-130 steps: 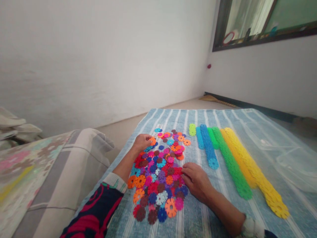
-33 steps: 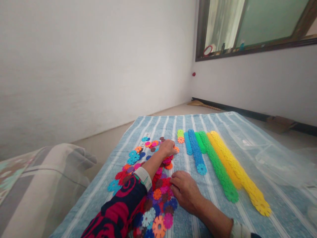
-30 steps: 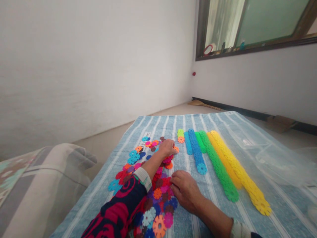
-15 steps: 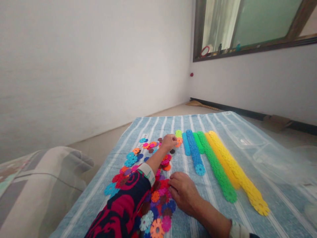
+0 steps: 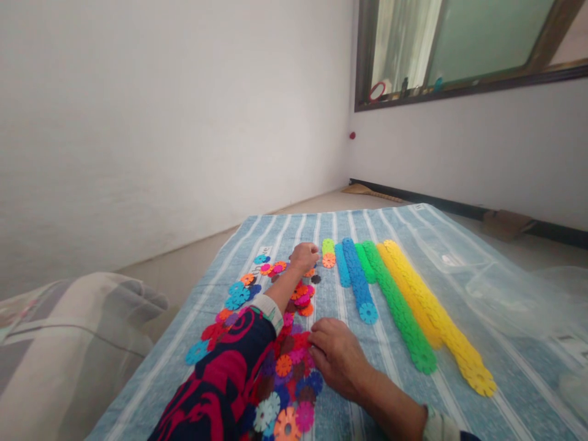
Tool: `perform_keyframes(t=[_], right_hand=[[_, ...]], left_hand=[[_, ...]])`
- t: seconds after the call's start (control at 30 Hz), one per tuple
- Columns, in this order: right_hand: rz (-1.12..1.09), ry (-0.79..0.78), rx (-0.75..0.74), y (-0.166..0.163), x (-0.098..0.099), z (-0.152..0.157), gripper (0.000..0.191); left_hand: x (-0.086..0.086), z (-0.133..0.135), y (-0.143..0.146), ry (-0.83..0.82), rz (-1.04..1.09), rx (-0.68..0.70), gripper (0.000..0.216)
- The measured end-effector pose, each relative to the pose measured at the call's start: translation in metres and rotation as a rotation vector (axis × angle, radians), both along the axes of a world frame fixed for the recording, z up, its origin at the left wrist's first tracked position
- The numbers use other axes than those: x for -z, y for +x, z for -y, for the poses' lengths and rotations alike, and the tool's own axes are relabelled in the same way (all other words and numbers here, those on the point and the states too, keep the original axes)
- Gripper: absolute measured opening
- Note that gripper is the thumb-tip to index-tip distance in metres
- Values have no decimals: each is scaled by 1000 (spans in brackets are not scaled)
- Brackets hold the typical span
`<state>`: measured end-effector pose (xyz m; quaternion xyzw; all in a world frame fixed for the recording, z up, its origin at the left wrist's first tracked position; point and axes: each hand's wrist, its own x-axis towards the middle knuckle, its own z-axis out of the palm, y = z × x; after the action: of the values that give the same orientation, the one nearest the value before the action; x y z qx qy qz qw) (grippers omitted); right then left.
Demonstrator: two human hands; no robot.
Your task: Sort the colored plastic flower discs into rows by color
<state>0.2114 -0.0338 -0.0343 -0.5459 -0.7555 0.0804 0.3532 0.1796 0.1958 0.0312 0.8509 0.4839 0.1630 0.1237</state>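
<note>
A loose heap of flat, flower-shaped plastic discs (image 5: 294, 361) in red, orange, pink, purple and blue lies on a blue striped cloth (image 5: 390, 392). My left hand (image 5: 304, 256) reaches to the heap's far end, fingers curled, knuckles towards me; what it holds is hidden. Just right of it an orange disc (image 5: 328, 261) lies below a short light-green row (image 5: 327, 246). My right hand (image 5: 337, 355) rests palm down on the heap's right edge, fingertips on the discs, holding nothing. Beyond run sorted rows: blue (image 5: 356, 278), green (image 5: 397, 306), yellow (image 5: 436, 312).
A crumpled clear plastic bag (image 5: 487, 275) lies on the cloth at the right. Folded bedding (image 5: 68, 349) sits at the left. White walls meet at the far corner, with a dark-framed window (image 5: 459, 49) at the upper right.
My left hand crossed from the heap's left side to the light-green row, then drew back a little leftwards. The right hand stayed on the heap. The camera turned right.
</note>
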Motion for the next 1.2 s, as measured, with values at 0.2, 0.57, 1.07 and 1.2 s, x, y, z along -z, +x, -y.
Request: perform_keyframes(t=[0.2,0.57,1.07,1.2], right_hand=[[24,3,12,0,2,-1,10],[25,6,5,1,2,-1,10],[6,19,1,0,0,-1,11],[-3,6,-5,0,-1,-1,10]], left_hand=[[-5,-1,-32,-63,-153,-55,13],[3,9,-34,-100,-163,-82,12],[12,6,7,-174,233,40,13],[17,8,22,-152,219,49,18]])
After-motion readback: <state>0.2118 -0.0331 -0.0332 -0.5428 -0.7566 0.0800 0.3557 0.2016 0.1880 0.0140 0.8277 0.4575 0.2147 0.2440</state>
